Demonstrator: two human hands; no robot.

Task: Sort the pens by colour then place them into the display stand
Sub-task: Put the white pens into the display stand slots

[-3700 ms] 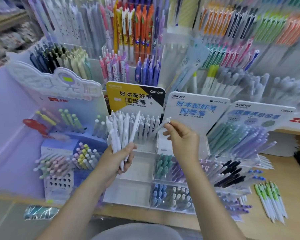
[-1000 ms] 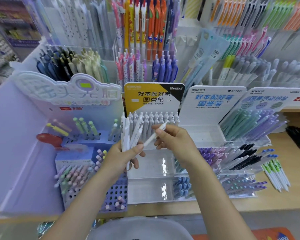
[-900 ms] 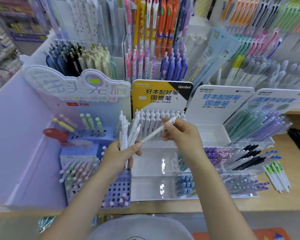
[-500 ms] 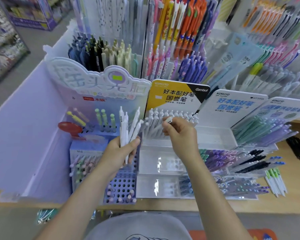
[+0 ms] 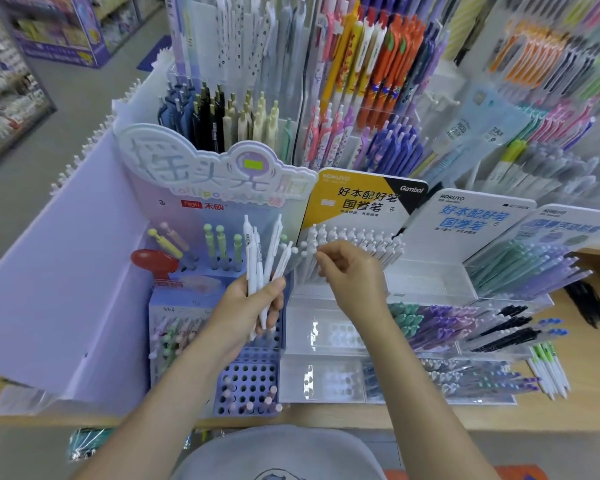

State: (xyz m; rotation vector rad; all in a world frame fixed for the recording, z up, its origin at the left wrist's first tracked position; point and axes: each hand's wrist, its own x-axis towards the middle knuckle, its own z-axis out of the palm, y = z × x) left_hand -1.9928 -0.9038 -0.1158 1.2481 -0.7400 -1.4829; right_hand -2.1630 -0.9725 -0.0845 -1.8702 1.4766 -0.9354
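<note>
My left hand (image 5: pixel 246 306) grips a small bunch of white pens (image 5: pixel 262 258), tips up, in front of the purple stand. My right hand (image 5: pixel 352 277) reaches to the left end of a row of white pens (image 5: pixel 357 239) standing in the clear display stand (image 5: pixel 329 294) under the yellow Kokuyo card (image 5: pixel 357 199). Its thumb and forefinger pinch a white pen (image 5: pixel 309 261) set into that row. The stand's lower clear compartments hold nothing that I can see.
A purple lollipop-pen stand (image 5: pixel 219 174) and a blue perforated block (image 5: pixel 253 382) sit at the left. Pastel green and purple pens (image 5: pixel 527 268) fill the stands at the right. Loose green-and-white pens (image 5: pixel 548 368) and black pens (image 5: pixel 586 306) lie on the wooden counter.
My right hand carried one white pen from beside the left-hand bunch up into the left end of the row in the stand. The left hand kept its bunch.
</note>
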